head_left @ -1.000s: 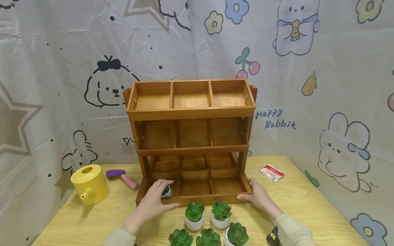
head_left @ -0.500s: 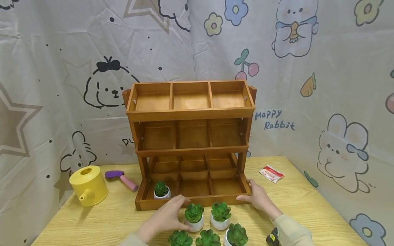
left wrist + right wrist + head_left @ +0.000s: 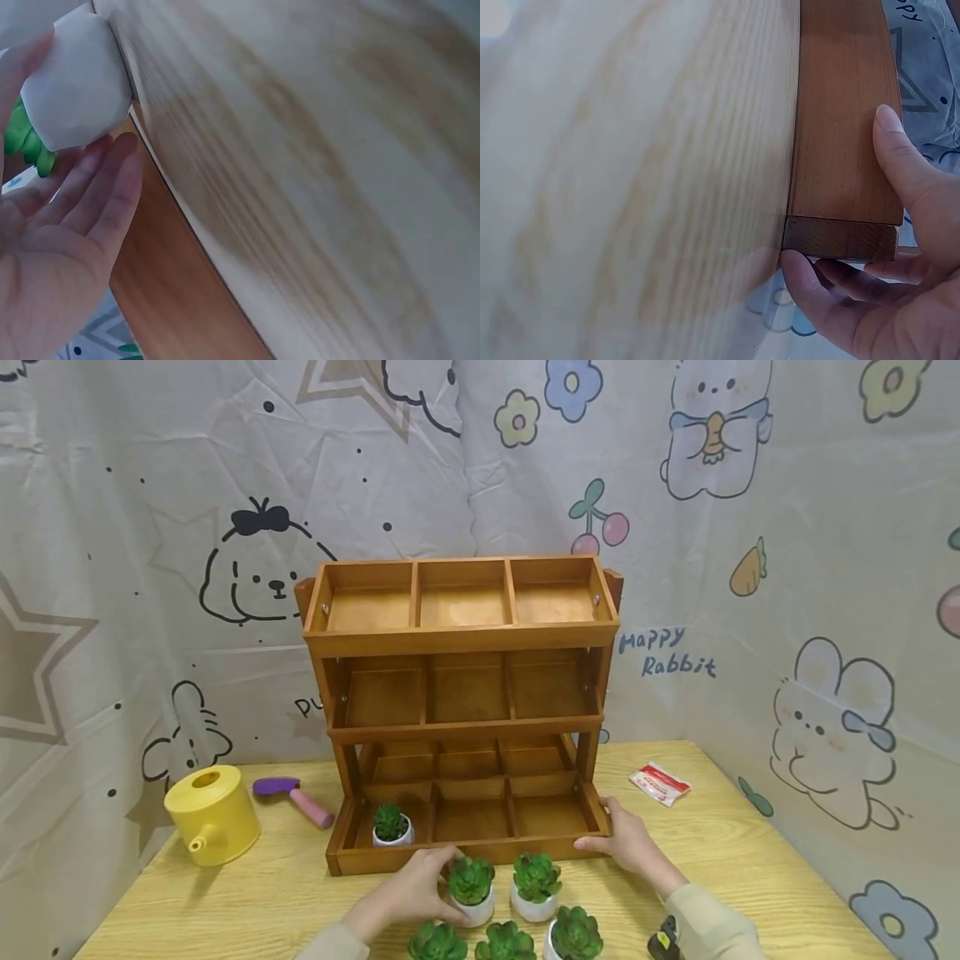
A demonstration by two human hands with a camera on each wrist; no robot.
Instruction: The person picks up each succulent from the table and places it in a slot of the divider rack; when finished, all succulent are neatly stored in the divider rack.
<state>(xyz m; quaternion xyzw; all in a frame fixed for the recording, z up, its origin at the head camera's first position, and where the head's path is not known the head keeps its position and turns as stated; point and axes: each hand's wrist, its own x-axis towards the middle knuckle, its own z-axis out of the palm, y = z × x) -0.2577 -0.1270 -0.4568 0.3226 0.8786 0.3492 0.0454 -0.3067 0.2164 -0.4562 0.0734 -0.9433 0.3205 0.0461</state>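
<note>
In the head view my left hand [image 3: 422, 888] has its thumb and fingers around a potted succulent [image 3: 472, 902] in a white pot, in front of the wooden shelf. The left wrist view shows the white pot [image 3: 79, 82] between thumb and fingers, its green leaves partly hidden. My right hand [image 3: 628, 841] grips the right front corner of the three-tier wooden shelf [image 3: 465, 639]; up close, the thumb lies on the shelf's front board [image 3: 847, 112] and the fingers are at its end. Another potted succulent [image 3: 392, 827] stands in the bottom tier's left front compartment.
More potted succulents stand in front of the shelf, such as one at the right [image 3: 535, 889]. A yellow watering can [image 3: 213, 817] and a purple-and-pink tool [image 3: 294, 797] are at the left. A red-and-white packet [image 3: 660, 783] lies at the right, a small black object [image 3: 663, 939] near my right sleeve.
My left hand has left the potted succulent in the bottom left compartment, moved right and toward me, and closed around another one on the table. The right hand has stayed on the shelf corner.
</note>
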